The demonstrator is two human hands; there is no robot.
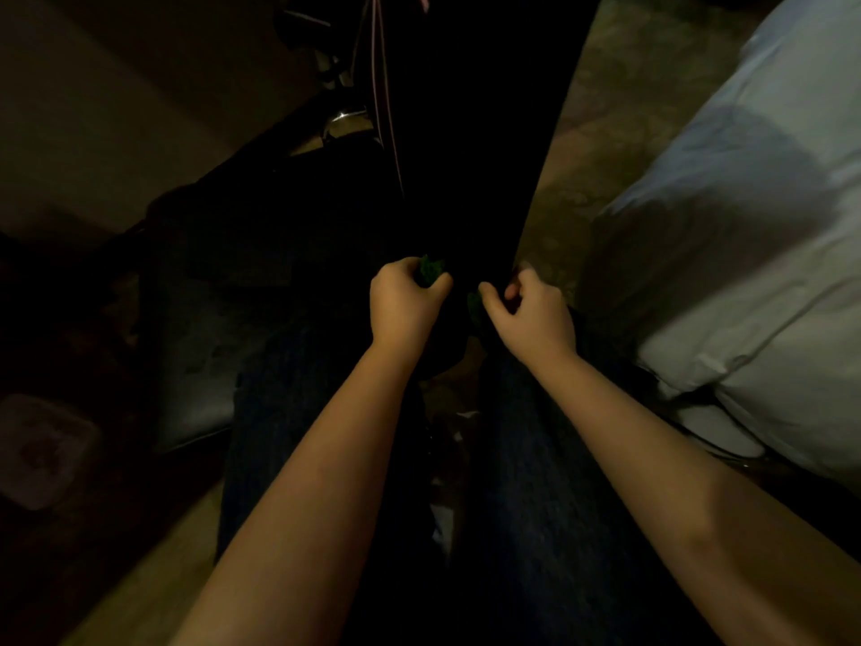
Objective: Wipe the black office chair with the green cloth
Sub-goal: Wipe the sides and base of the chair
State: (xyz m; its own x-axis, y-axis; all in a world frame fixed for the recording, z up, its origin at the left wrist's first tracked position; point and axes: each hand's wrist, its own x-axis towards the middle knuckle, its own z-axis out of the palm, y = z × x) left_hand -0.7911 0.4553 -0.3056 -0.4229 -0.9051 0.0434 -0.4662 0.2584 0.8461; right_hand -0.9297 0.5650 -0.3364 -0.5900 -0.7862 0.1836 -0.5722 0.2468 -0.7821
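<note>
At the lower left of the frame lies a pale, square container (44, 452) with rounded corners; it is in deep shadow and I cannot tell what is in it. To its right there is a grey padded surface (198, 366), partly covered by the person's leg in dark jeans (279, 412); whether this surface belongs to the chair, I cannot tell. Higher, left of centre, a small chrome part (345, 118) shines, and thin pink cords (383, 100) hang down from the top edge.

The black office chair (466, 156) fills the centre as one tall dark shape from the top edge down to the hands; its details are lost in the dark. At its lower end the left hand (404, 303) has the fingers curled and pinches the green cloth (431, 271) between thumb and fingers; only a small green piece shows above the thumb. Just beside it the right hand (533, 314) also has curled fingers, with the thumb stretched to a second green patch at the chair's edge, so it seems to hold the same cloth; the part between both hands is too dark to see.

Right of the chair the brownish floor (591, 109) is visible; further right, white bedding (755, 235) is cut off by the right edge of the frame.
</note>
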